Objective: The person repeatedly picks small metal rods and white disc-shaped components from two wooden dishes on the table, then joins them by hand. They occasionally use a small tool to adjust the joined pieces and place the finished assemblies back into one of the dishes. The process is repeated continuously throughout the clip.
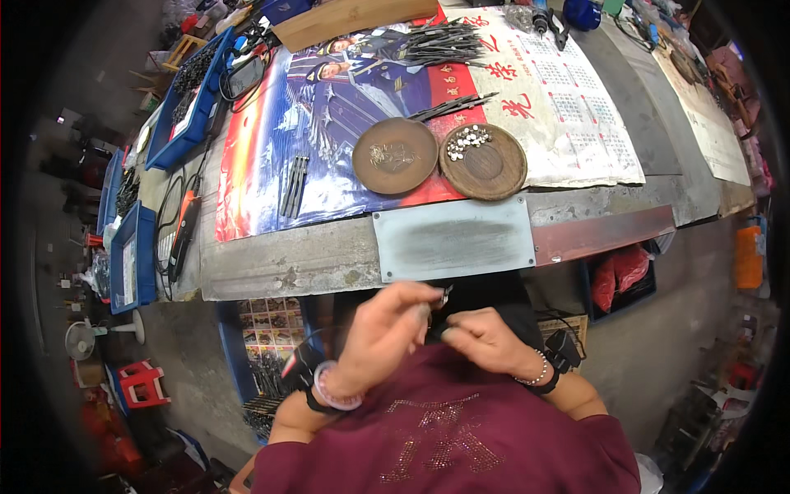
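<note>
1. I watch through one head-worn fisheye, looking steeply down and forward.
2. The left hand (385,325) and right hand (487,339) sit near; the worktop (284,267) spreads beyond.

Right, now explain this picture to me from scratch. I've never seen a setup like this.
There is no machine here: the hands are a person's own, seen from a wide fisheye camera on their head, looking down, so straight edges bend.

On the workbench lies a poster. On it are dark thin rods, a brown dish with fine bits, and a wooden dish with small white pieces.

The left hand pinches a small shiny thing, too small to identify. The right hand is curled close by; whether it holds anything is unclear.
</note>
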Tool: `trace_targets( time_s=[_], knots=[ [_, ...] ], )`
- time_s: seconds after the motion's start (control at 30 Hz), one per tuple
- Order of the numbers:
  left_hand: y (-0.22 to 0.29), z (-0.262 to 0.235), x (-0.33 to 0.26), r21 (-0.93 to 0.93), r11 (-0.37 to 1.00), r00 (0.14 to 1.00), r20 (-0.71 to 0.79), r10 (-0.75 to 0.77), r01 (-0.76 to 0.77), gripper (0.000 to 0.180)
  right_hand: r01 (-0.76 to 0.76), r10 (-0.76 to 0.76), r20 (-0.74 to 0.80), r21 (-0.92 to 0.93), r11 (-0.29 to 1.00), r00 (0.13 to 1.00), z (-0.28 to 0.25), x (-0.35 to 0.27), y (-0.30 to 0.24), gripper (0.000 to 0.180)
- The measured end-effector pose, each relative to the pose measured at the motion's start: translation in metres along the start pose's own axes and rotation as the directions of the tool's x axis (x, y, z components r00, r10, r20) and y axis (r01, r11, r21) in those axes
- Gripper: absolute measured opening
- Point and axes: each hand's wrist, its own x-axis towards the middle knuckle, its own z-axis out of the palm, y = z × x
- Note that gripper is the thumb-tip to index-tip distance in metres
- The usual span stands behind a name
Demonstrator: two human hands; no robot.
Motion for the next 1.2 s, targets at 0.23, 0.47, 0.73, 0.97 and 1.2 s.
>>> trace_targets(
  time_s=[0.23,0.47,0.73,0.97,1.2],
  knots=[
    [0.004,-0.002,0.094,0.643,0.645,0.909,0.250,0.333,-0.413,0.022,-0.118,0.126,0.152,-0.058,0.991,0.980,0.020,0.000,0.047,0.041],
    [0.009,0.008,0.128,0.767,0.371,0.851,0.462,0.248,-0.524,0.026,-0.253,0.247,0.167,0.018,0.967,0.955,0.009,0.006,0.066,0.037],
    [0.016,-0.007,0.131,0.774,0.266,0.818,0.555,0.150,-0.574,0.035,-0.363,0.353,0.198,0.013,0.932,0.914,0.013,0.018,0.069,0.040],
    [0.016,-0.028,0.121,0.802,0.314,0.855,0.514,0.072,-0.508,0.036,-0.457,0.454,0.204,-0.035,0.889,0.867,0.006,0.019,0.065,0.039],
    [0.028,-0.026,0.110,0.841,0.312,0.892,0.449,0.052,-0.442,0.037,-0.411,0.391,0.202,0.063,0.910,0.898,0.000,0.014,0.070,0.043]
  ],
)
